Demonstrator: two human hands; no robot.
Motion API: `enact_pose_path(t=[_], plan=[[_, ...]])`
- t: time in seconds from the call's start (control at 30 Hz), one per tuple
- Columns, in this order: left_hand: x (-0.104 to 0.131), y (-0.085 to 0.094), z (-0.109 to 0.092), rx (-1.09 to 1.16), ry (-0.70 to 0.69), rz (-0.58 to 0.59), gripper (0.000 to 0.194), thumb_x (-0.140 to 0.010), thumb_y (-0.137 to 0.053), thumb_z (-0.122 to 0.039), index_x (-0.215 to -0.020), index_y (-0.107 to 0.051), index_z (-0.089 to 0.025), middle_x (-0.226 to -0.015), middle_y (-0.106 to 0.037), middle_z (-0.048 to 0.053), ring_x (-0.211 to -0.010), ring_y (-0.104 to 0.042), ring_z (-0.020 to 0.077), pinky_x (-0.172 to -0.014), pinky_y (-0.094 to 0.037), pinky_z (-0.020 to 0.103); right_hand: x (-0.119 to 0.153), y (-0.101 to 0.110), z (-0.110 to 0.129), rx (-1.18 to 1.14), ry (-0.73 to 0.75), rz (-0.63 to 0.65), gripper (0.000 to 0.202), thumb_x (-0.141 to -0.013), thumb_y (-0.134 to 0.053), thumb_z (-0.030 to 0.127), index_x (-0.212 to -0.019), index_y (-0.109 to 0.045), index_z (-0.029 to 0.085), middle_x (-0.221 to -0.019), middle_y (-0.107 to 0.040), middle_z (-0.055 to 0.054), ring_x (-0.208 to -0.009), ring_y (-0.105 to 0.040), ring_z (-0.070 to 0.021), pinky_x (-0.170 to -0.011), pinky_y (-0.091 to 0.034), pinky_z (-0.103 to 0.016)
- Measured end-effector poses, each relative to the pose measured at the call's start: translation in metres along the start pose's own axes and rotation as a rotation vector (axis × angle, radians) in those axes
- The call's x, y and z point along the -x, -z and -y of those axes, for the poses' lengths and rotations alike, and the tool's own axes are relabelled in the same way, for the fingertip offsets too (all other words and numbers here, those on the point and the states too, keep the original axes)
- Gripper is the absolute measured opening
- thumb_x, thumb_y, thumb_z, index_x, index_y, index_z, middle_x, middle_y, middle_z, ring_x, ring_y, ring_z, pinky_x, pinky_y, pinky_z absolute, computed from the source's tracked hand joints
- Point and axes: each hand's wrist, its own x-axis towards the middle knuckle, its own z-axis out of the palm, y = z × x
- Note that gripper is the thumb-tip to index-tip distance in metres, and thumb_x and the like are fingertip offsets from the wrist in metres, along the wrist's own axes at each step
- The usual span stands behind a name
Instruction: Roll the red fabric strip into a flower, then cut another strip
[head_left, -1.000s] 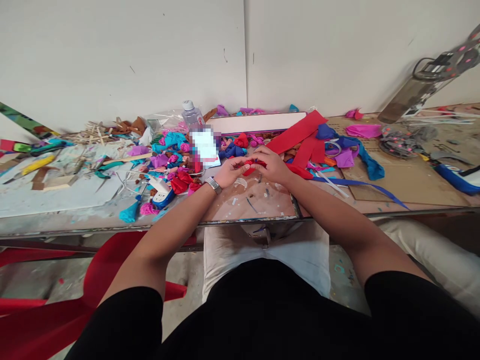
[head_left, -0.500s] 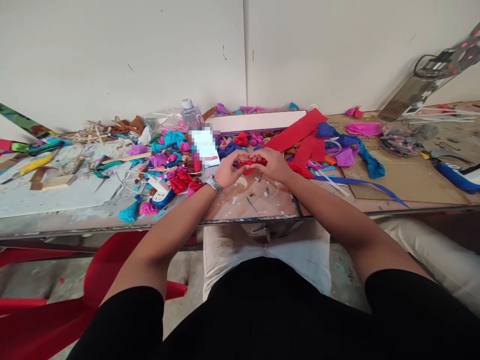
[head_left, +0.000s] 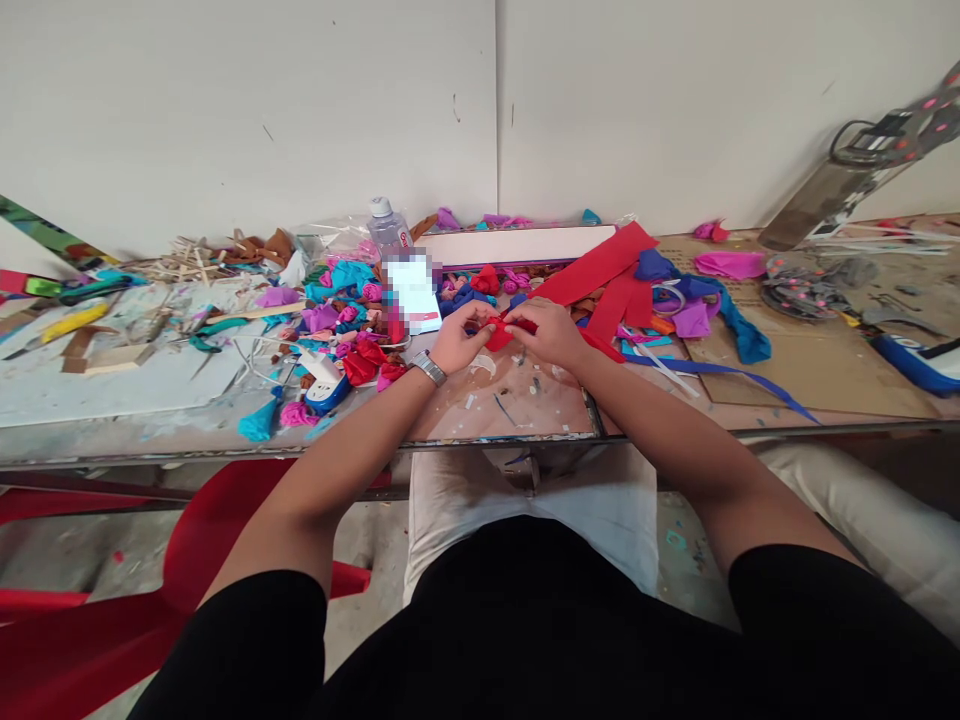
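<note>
Between my two hands is a strip of red crepe paper, bunched and folded at the fingertips. My left hand, with a watch at the wrist, pinches its left side between thumb and fingers. On the other side my right hand grips the same paper, and a red tail of it seems to run out under that hand to the right. Wide red crepe strips lie just behind my right hand. A lit phone leans close behind my left hand.
Crumpled paper pieces in several colours heap up at the left, by a power strip. A clear bottle stands behind the phone. Right of my hands lie a blue ribbon and cardboard; a dark bottle leans against the wall.
My fingertips have shifted on the red crepe paper, and more of it now shows as a flap below and between my thumbs. Both hands stay in nearly the same place.
</note>
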Motion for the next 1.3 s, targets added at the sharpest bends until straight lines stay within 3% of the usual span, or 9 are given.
enact_pose_path(t=[0.33,0.67,0.9,1.03,1.3], plan=[[0.003,-0.004,-0.004,0.007,-0.009,0.026,0.037,-0.089,-0.080,-0.051,-0.107,-0.074,-0.019,-0.103,-0.075,0.008,-0.090,-0.068,0.0201,-0.084,-0.054,0.035,0.000,-0.005,-0.003,0.001,-0.010,-0.001,0.037,-0.102,-0.061,0.055,-0.097,-0.078,0.022,-0.096,-0.080,-0.009,-0.093,-0.069,-0.0274,-0.091,-0.051,-0.043],[0.002,-0.003,0.004,0.076,-0.025,0.071,0.048,-0.094,-0.075,-0.053,-0.126,-0.068,-0.017,-0.115,-0.079,0.013,-0.105,-0.075,0.0241,-0.098,-0.057,0.039,0.001,-0.005,-0.002,0.004,-0.070,0.022,0.035,-0.099,-0.067,0.053,-0.095,-0.080,0.021,-0.094,-0.080,-0.008,-0.087,-0.069,-0.0249,-0.085,-0.049,-0.039],[0.005,-0.001,0.001,-0.020,-0.062,0.161,0.054,-0.100,-0.067,-0.054,-0.141,-0.064,-0.019,-0.121,-0.080,0.013,-0.110,-0.076,0.0246,-0.097,-0.058,0.038,0.001,-0.002,0.001,0.009,-0.117,0.013,0.041,-0.096,-0.070,0.060,-0.094,-0.080,0.020,-0.096,-0.082,-0.009,-0.089,-0.071,-0.0258,-0.086,-0.049,-0.038],[0.003,0.000,0.002,-0.055,-0.081,0.149,0.050,-0.098,-0.071,-0.054,-0.135,-0.068,-0.020,-0.126,-0.078,0.013,-0.115,-0.075,0.0254,-0.101,-0.057,0.039,0.000,-0.003,-0.002,0.035,-0.104,0.030,0.040,-0.097,-0.069,0.059,-0.091,-0.083,0.021,-0.094,-0.083,-0.008,-0.090,-0.071,-0.0270,-0.085,-0.049,-0.039],[0.002,-0.002,0.005,0.051,-0.036,0.126,0.052,-0.102,-0.061,-0.060,-0.133,-0.063,-0.018,-0.112,-0.078,0.011,-0.101,-0.074,0.0222,-0.092,-0.058,0.036,0.000,-0.004,-0.003,0.025,-0.080,0.021,0.034,-0.099,-0.068,0.051,-0.100,-0.083,0.021,-0.099,-0.083,-0.009,-0.093,-0.072,-0.0270,-0.090,-0.049,-0.041]])
